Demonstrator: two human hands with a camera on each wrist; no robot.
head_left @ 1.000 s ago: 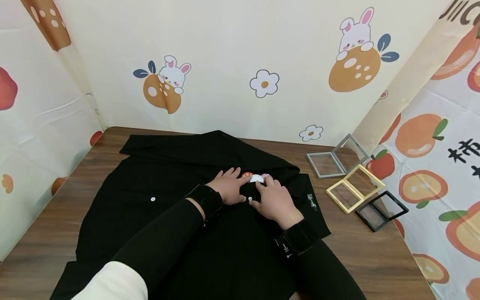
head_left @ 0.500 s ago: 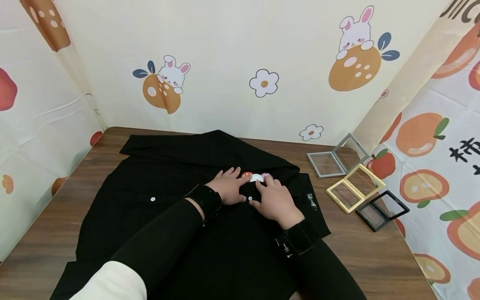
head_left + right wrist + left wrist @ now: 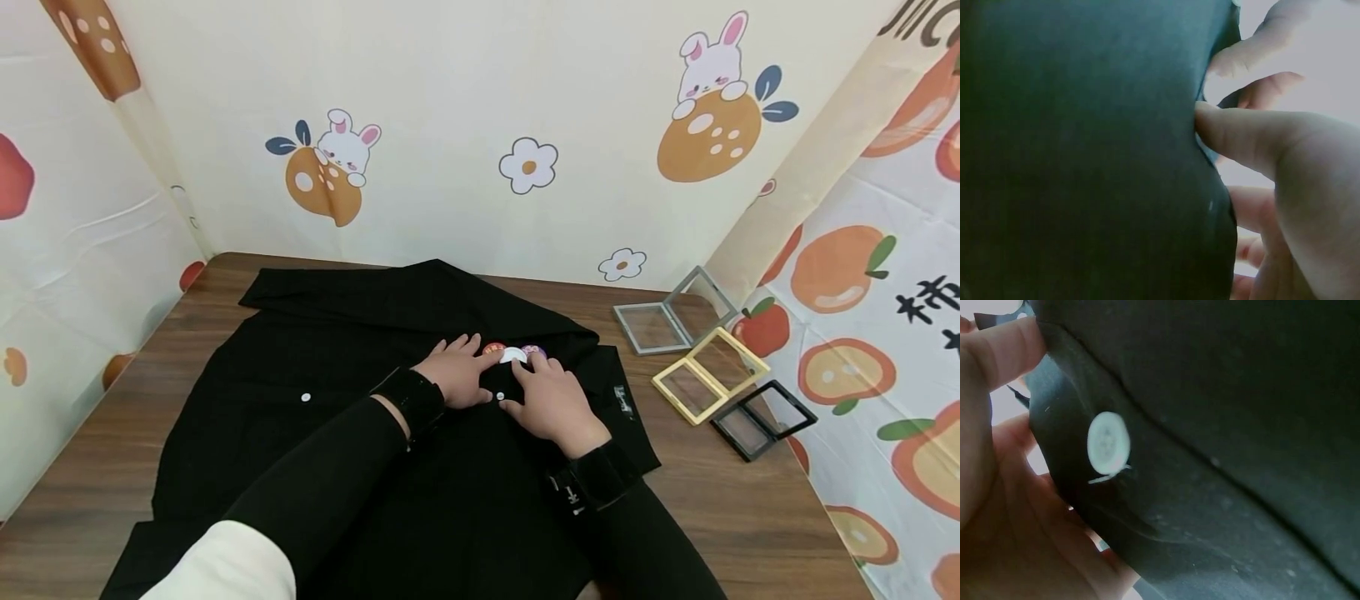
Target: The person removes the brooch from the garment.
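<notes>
A black shirt [image 3: 330, 350] with white buttons lies spread over the table. Three round badges sit together on it in the head view: one red [image 3: 492, 348], one white [image 3: 513, 355] and one purple [image 3: 532, 350]. My left hand [image 3: 456, 373] rests on the cloth, fingers spread, index fingertip at the white and red badges. From the right, my right hand [image 3: 557, 407] touches the white and purple badges with its index finger. Both thumbs rest beside a white button [image 3: 500, 397]. The left wrist view shows a shirt button [image 3: 1109, 444] close up; neither wrist view shows the badges.
Three clear-windowed hinged cases stand opened on the right: a grey one [image 3: 652, 327], a yellow one [image 3: 690, 390] and a black one [image 3: 750, 429]. Another white button [image 3: 306, 397] shows left of my arm. Printed cloth [image 3: 450, 192] walls in the wooden table [image 3: 720, 500].
</notes>
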